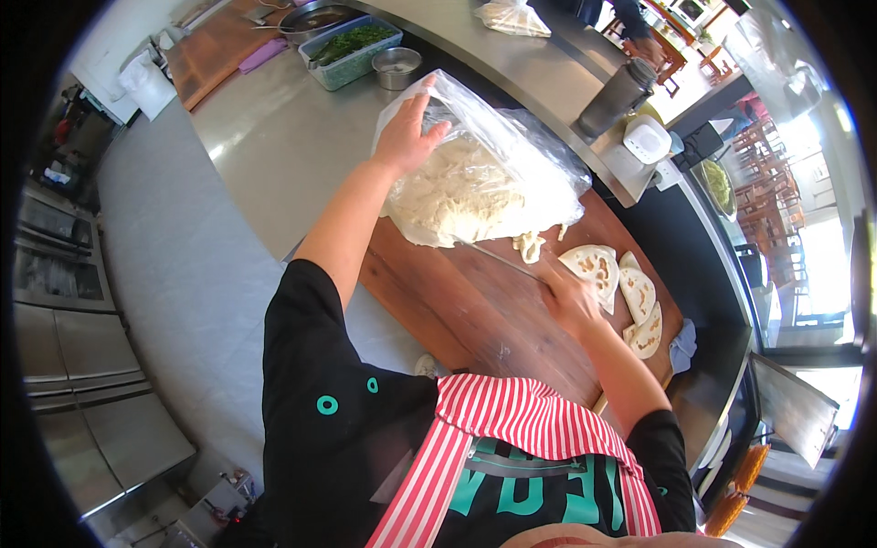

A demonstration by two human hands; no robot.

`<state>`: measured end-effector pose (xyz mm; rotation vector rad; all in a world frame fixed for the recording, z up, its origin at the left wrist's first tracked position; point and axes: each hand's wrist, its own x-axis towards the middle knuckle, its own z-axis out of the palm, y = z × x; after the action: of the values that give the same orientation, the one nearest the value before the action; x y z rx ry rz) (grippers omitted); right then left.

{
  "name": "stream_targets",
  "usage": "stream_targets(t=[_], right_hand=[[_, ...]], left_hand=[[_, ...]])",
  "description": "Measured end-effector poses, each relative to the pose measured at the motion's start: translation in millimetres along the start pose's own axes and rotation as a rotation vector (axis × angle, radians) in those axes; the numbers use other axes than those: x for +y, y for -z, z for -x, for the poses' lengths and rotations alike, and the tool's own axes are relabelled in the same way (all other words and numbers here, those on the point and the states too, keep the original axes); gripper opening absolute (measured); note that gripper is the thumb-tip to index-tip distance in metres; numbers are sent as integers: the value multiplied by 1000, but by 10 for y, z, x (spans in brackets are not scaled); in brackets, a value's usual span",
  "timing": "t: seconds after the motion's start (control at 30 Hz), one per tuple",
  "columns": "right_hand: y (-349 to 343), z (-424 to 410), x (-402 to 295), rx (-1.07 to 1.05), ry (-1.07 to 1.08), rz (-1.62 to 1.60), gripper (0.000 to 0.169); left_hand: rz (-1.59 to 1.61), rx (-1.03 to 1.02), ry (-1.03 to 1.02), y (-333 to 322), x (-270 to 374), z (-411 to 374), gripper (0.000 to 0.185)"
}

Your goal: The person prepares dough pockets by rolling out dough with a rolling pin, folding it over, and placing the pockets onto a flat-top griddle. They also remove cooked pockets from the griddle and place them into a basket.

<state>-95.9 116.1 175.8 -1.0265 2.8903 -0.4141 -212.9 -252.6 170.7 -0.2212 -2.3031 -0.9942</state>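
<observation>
A large mound of pale dough [455,195] rests on the brown wooden board [473,294], partly under a clear plastic bag [541,175]. My left hand [411,140] holds up the near-left edge of the bag, thumb spread from the fingers, above the dough. In my right hand [572,298] is the handle of a knife. Its thin blade [500,260] points up-left, and its tip meets the dough's lower edge. Small dough scraps [528,246] lie beside the mound. To the right of my right hand are several browned, folded flatbreads [637,294], one of them [595,270] close to my fingers.
Beyond the board sit a plastic tub of chopped greens [353,51], a steel bowl [397,67] and a pan [318,20]. A dark bottle [616,99] and a white device [647,139] stand on the raised steel shelf. A blue cloth [683,346] lies at the board's right corner.
</observation>
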Motion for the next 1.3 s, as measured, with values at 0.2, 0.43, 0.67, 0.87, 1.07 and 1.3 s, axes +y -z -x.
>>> stream_targets(t=[0.2,0.43,0.67,0.87,1.07,1.3], right_hand=[[-188,-1299,-345,-326,127,179,11],[-436,-1490,-438,-466,97,130,13],[-873,-1490,-328,-544,50,86,16],[-1146,-1388,-66,-431,-119,-176,28],[-1362,-1277,-398,-190,69,-54,13],[-699,460,-112,-259,-351,-546,29]], left_hand=[[85,-313,166,202,144,227,23],[-141,-545,211,22,-91,905,29],[-176,-358,139,-221,-266,1207,24],[-476,-542,87,-496,-229,1053,18],[-414,-269,151,-337,-329,1367,24],[-218,-351,205,76,-25,2656,73]])
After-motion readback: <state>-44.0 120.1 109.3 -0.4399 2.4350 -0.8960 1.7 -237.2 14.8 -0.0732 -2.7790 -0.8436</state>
